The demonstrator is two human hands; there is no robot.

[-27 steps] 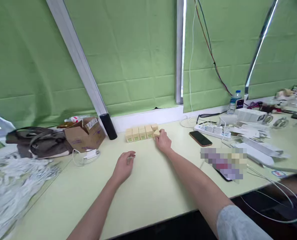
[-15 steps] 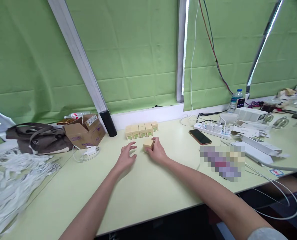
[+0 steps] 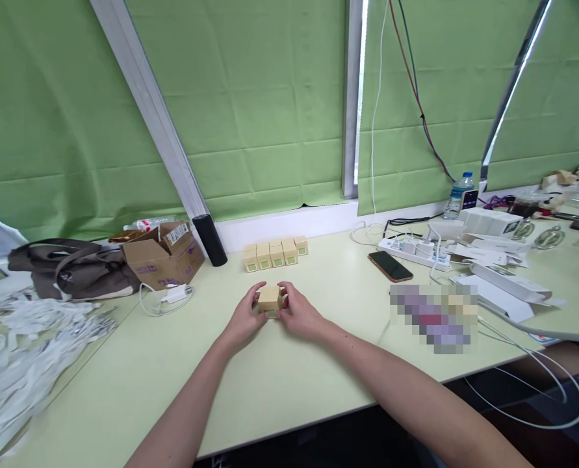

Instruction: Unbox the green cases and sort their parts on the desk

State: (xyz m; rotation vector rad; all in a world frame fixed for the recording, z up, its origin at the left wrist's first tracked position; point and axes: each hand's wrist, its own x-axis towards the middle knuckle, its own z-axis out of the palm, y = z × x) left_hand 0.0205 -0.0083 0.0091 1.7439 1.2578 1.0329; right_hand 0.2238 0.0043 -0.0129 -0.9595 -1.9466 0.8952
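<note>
A small tan cardboard box (image 3: 270,298) is held between both hands over the middle of the table (image 3: 289,377). My left hand (image 3: 244,318) closes on its left side, thumb at the front and fingers toward the back. On the right side my right hand (image 3: 303,313) grips it in the same way. The box's lower front face is partly covered by the thumbs. Behind it stands a row of several similar tan boxes (image 3: 270,253), each with a greenish patch on its front.
On the left are a black cylinder (image 3: 210,240), an open carton (image 3: 168,257), a grey bag (image 3: 82,268), a white charger (image 3: 175,294) and white strips (image 3: 21,364). To the right lie a phone (image 3: 390,266), a power strip (image 3: 413,252), white packaging (image 3: 498,292) and a water bottle (image 3: 459,195).
My right hand has brought the small box nearer to me and to the left. My left hand, apart from it before, now grips its left side. The row of boxes stays put.
</note>
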